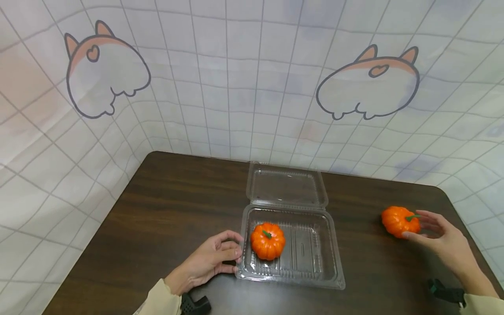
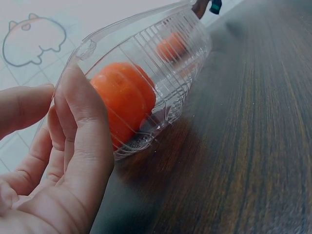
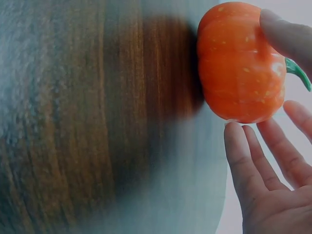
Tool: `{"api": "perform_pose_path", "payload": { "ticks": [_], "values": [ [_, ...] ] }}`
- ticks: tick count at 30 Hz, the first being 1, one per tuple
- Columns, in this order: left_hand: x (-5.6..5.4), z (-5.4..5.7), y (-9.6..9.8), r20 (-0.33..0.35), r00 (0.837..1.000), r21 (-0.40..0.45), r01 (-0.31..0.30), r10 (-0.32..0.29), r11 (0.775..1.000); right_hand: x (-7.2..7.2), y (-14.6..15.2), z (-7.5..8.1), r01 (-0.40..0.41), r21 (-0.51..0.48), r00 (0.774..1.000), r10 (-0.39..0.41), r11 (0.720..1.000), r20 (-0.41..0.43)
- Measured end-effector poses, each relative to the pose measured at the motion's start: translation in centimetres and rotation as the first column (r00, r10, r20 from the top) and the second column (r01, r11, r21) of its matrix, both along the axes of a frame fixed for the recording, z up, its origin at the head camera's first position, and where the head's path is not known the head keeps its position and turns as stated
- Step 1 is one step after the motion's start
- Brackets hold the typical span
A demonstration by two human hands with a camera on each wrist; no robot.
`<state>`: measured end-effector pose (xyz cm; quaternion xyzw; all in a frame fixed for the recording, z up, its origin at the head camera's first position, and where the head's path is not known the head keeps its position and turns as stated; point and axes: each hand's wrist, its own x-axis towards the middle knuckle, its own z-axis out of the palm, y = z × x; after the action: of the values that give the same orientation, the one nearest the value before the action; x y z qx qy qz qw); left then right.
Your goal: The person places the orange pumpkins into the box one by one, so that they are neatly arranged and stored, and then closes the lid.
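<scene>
Left hand [image 1: 215, 259]: fingers pinch box [image 1: 304, 245] rim, 9 o'clock | first pumpkin [image 1: 268, 241]: in box, 9 o'clock side | right hand [image 1: 447, 239]: fingers wide about second pumpkin [image 1: 397, 221], box's 3 o'clock

Noted behind and to both sides: white, fabric-like wall covering [image 1: 244, 78] printed with a grey square grid, rippled by soft folds, tinted with faint blue and peach. Recorded on it: plump white cartoon animal [image 1: 106, 70] with dark outline and peach ears at left, matching cartoon animal [image 1: 368, 89] at right. Found below: dark brown, wood-grained tabletop [image 1: 181, 205] with rounded far corners. Observed toward its near side: pale, diffuse sheen [image 1: 271, 301].
</scene>
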<state>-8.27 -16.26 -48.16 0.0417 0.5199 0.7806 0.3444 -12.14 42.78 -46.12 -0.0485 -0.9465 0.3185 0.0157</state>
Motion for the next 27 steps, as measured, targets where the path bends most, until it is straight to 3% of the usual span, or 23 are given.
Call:
{"api": "perform_pose_path", "payload": {
  "ticks": [7,15,27],
  "values": [
    [0.04,0.02,0.02,-0.016,1.000,0.005,0.004,-0.004,1.000,0.13,-0.11,-0.19,-0.012,-0.023,1.000,0.013,1.000,0.001],
    [0.05,-0.06,0.13,-0.018,1.000,0.020,0.014,-0.014,1.000,-0.03,-0.38,-0.14,0.006,0.060,1.000,-0.007,0.998,0.022],
    [0.21,-0.22,-0.02,-0.043,0.999,0.035,0.028,-0.027,0.999,-0.04,-0.45,-0.25,0.006,0.076,1.000,-0.006,0.997,0.010]
  ]
}}
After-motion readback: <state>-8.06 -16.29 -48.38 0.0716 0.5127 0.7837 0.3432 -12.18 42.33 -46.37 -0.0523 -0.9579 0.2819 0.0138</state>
